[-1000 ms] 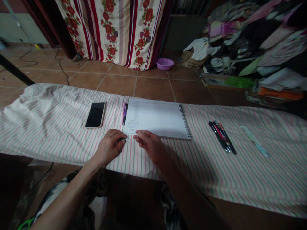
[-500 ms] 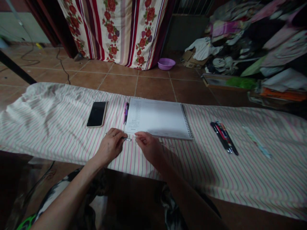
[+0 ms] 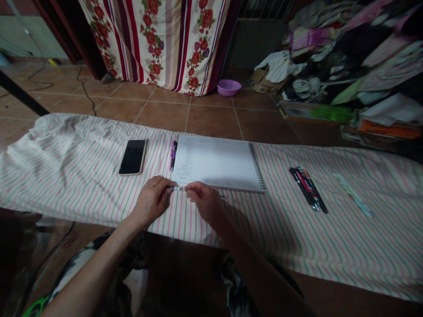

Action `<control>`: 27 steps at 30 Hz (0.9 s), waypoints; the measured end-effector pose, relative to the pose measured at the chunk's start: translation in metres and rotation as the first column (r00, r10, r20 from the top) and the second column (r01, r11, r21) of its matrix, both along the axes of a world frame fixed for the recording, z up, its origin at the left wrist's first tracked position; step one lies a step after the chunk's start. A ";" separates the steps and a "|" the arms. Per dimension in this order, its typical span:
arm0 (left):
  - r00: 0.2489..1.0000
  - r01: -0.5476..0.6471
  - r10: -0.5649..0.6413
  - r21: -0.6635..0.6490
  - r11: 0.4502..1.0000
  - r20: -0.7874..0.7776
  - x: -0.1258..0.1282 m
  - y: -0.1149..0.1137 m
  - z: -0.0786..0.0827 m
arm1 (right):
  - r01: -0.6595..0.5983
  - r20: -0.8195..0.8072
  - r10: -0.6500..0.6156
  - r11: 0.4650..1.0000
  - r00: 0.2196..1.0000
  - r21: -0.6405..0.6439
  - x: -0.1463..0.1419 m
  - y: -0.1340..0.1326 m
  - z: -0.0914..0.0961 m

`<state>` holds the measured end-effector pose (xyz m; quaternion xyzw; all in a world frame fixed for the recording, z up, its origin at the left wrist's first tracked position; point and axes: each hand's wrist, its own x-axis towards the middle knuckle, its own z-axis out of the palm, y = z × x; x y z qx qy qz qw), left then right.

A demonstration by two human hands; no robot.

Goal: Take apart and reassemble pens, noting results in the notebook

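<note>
My left hand (image 3: 152, 199) is closed on a pen (image 3: 175, 188) whose silver tip sticks out to the right. My right hand (image 3: 204, 202) pinches a small part at that tip; I cannot tell what the part is. Both hands rest on the pink-striped cloth (image 3: 82, 176) just in front of an open spiral notebook (image 3: 216, 163). Two pens, pink and dark (image 3: 172, 155), lie along the notebook's left edge.
A black phone (image 3: 133, 157) lies left of the notebook. Several pens (image 3: 308, 188) lie in a bunch to the right, with a pale one (image 3: 353, 194) beyond. Behind are a tiled floor, a floral curtain (image 3: 165, 39), a purple bowl (image 3: 228, 87) and heaps of clothes (image 3: 346, 57).
My two hands have come together, so the right fingertips now meet the pen's tip. Nothing else on the cloth has moved.
</note>
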<state>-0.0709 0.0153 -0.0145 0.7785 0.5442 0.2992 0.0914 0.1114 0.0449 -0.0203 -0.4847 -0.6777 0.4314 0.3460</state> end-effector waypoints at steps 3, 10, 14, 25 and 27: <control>1.000 -0.004 0.004 0.015 1.000 0.022 0.000 0.000 -0.001 | -0.017 -0.137 -0.002 0.991 0.991 -0.136 -0.002 0.001 -0.003; 0.999 0.000 -0.001 0.026 1.000 0.040 0.001 -0.001 0.001 | -0.037 -0.346 -0.057 0.965 0.937 -0.259 -0.007 0.003 -0.009; 0.999 0.009 -0.010 0.037 0.999 0.030 0.001 -0.001 0.000 | -0.049 -0.378 -0.061 0.960 0.924 -0.277 -0.007 0.004 -0.008; 0.999 0.019 -0.023 0.129 0.992 0.036 0.003 -0.002 0.001 | -0.056 -0.390 -0.078 0.945 0.918 -0.321 -0.007 0.003 -0.003; 0.999 0.024 -0.029 0.136 0.990 0.035 0.003 -0.002 0.001 | -0.056 -0.390 -0.077 0.947 0.918 -0.318 -0.007 0.003 -0.004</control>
